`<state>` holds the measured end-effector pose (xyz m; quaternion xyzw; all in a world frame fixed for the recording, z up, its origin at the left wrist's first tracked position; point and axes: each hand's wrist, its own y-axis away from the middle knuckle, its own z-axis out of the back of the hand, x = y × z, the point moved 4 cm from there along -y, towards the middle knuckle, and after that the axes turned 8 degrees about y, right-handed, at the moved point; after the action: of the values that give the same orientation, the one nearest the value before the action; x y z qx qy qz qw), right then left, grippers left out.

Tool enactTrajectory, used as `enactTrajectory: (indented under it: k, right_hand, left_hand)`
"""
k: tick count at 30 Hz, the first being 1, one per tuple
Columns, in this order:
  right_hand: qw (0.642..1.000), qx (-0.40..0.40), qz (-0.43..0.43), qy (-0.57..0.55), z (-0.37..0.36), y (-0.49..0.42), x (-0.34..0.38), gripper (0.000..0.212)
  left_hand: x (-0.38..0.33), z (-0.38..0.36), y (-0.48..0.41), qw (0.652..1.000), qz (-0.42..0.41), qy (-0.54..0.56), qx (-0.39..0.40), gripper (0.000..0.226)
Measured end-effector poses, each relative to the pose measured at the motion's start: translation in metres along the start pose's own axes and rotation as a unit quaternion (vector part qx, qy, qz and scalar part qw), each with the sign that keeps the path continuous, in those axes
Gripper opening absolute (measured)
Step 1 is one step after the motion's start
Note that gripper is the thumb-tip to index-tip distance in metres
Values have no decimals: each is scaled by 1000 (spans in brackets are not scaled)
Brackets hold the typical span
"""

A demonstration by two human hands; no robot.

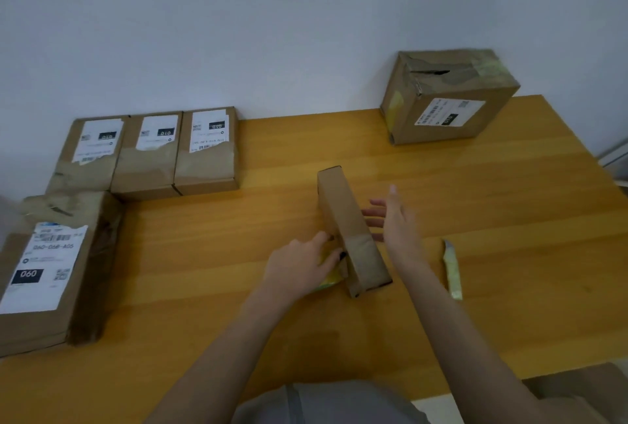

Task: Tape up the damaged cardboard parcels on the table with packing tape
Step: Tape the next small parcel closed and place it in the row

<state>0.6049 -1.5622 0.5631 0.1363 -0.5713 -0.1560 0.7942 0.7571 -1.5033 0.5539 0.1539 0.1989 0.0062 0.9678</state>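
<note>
Three parcels [149, 151] line the counter [475, 185] at back left, a larger parcel [51, 270] before them; a box [448, 100] back right; a slim parcel [353, 233] centre, a knife [452, 270] to its right.

A plain parcel-handling desk, as far as we can tell.
We see a wooden table [204, 270] set against a bare white wall [272, 32]. Flat cardboard parcels [207, 151] with printed shipping labels lie beyond and left of our left hand [299, 267], and a torn box [448, 100] stands well beyond our right hand [397, 219].
</note>
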Motion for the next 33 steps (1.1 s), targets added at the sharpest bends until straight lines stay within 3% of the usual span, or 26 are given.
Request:
enactTrajectory:
  k: [3,5,7,10,15,18,21,24,28,33]
  right_hand:
    - [987,51,34,147,3,2,10,61]
    - [941,90,73,319,-9,2,18,85]
    - [895,62,136,420,-17,3,20,87]
    - [908,47,163,384,-16,1,21,71]
    - [950,196,106,219,-21,2,-7,57]
    - [962,145,72,218,-19,-1,-23,52]
    - [938,84,38,334,-23,-7,-41,51]
    - [933,58,2,356,-23,-14,-56,60]
    - [940,45,-5,337,-24,-14,-60,64]
    - [949,29,-13,313,-28,-12,-70,68]
  left_hand:
    - [-2,1,2,1000,-2,-6,-10,44]
    - [-6,3,2,1000,4,-11,-5,43]
    - [-9,5,3,1000,8,-7,3,44]
    - [-4,15,8,998,22,63,-12,46]
    - [17,33,20,961,31,274,14,41]
    - [25,31,26,942,-15,331,58,32]
    - [23,21,28,941,-34,320,104,58]
    - [15,13,33,912,-23,392,117,86]
    - [5,15,33,920,-50,379,86,56]
    - [8,22,35,969,-26,241,39,46]
